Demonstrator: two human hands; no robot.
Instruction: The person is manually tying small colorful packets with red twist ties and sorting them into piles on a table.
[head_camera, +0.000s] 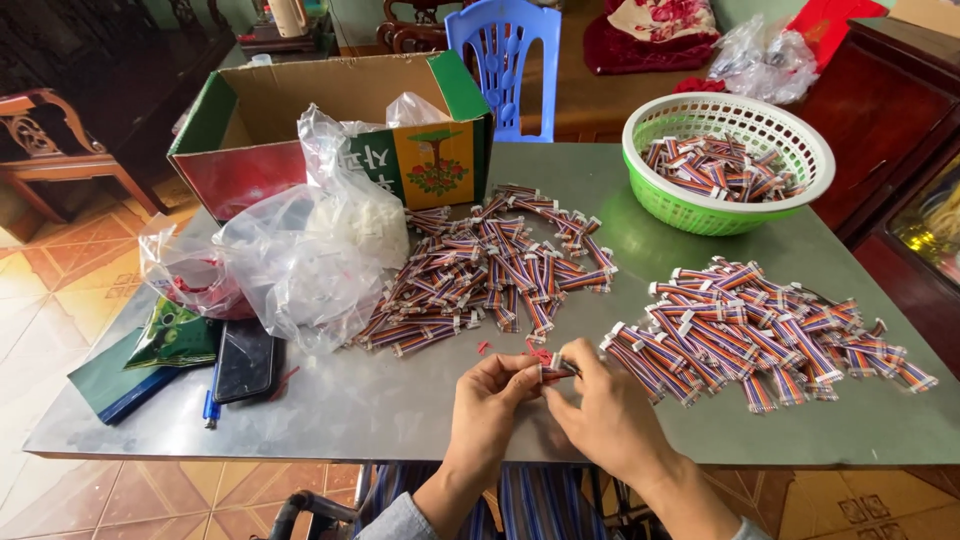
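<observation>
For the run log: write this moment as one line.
left hand + right hand: pinching short striped ribbon-cable piece | grey metal table | cable piles either side

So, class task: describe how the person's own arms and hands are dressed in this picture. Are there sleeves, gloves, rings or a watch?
Both hands are bare: no gloves on the left hand or the right hand, and no ring shows on the fingers. No watch or band shows on either wrist. The forearms are uncovered; a grey-blue sleeve shows only at the bottom edge on the left arm, with a sliver of similar cloth at the right.
</observation>
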